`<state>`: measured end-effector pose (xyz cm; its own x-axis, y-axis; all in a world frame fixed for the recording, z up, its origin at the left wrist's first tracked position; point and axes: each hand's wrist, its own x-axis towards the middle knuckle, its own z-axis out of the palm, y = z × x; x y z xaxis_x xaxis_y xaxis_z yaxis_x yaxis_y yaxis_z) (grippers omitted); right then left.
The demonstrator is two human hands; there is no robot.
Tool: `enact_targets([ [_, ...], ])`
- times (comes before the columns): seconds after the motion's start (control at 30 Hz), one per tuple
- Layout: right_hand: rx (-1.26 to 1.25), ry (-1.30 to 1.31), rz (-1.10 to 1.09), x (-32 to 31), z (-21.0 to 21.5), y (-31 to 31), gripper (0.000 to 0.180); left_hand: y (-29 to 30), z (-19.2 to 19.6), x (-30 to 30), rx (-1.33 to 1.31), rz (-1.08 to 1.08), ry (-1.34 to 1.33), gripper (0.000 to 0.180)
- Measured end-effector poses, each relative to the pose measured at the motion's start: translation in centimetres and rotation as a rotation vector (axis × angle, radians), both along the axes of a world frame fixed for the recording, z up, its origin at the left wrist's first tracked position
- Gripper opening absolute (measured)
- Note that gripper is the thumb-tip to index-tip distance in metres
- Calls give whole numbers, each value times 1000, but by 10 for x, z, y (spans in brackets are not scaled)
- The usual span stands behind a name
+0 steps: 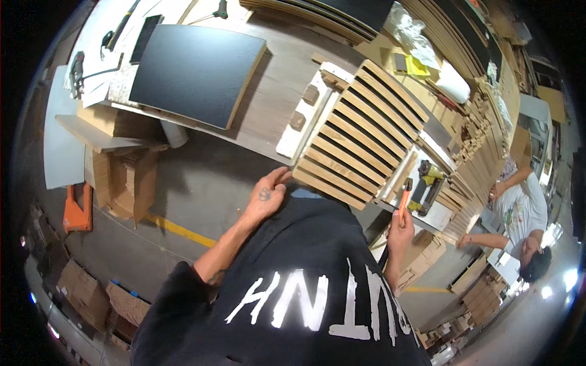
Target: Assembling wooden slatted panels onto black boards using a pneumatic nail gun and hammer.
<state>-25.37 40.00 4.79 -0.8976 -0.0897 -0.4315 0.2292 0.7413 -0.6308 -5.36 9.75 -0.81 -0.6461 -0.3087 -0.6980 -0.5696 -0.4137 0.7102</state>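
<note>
A slatted wooden panel (360, 135), pale strips with dark gaps between them, lies tilted across a white jig (299, 125) at the bench's near edge. My left hand (268, 194) is at the panel's near left corner, its fingers stretched out; whether the fingertips touch the wood is hard to tell. In my right hand (400, 232), upright beside the panel's right end, is an orange-handled tool (405, 200) with a small dark head. Just right of it, a yellow and black nail gun (429, 177) rests on a white board.
To the left, a black board (198, 73) lies on the bench. Stacked wood strips (479, 134) and plastic wrap (412, 33) occupy the right and far side. Another person (522, 204) works at the far right. Cardboard boxes (119, 183) stand on the floor at left.
</note>
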Motion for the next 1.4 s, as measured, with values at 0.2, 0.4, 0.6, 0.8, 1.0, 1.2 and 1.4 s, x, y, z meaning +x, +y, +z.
enact_targets([
  [0.2, 88, 109, 2, -16, -17, -1, 40, 15, 0, 0, -93, 35, -8, 58],
  [0.4, 236, 506, 230, -86, -8, -43, 37, 27, 16, -24, 509, 745, -90, 60],
  [0.6, 409, 563, 490, -213, -25, -84, 34, 61, 6, -39, 701, 979, 5, 27],
  [0.8, 362, 438, 719, -274, -37, -98, 34, 126, 3, -65, 727, 1004, 13, 28],
  [1.0, 314, 249, 872, -317, -65, -76, 35, 156, 12, -91, 658, 1054, 19, 29],
  [1.2, -29, 459, 840, -312, -58, -107, 37, 170, 3, -88, 530, 1060, 0, 23],
  [1.4, -285, 52, 1133, -283, -58, -188, 44, 166, 18, -104, 383, 1035, -61, 37],
])
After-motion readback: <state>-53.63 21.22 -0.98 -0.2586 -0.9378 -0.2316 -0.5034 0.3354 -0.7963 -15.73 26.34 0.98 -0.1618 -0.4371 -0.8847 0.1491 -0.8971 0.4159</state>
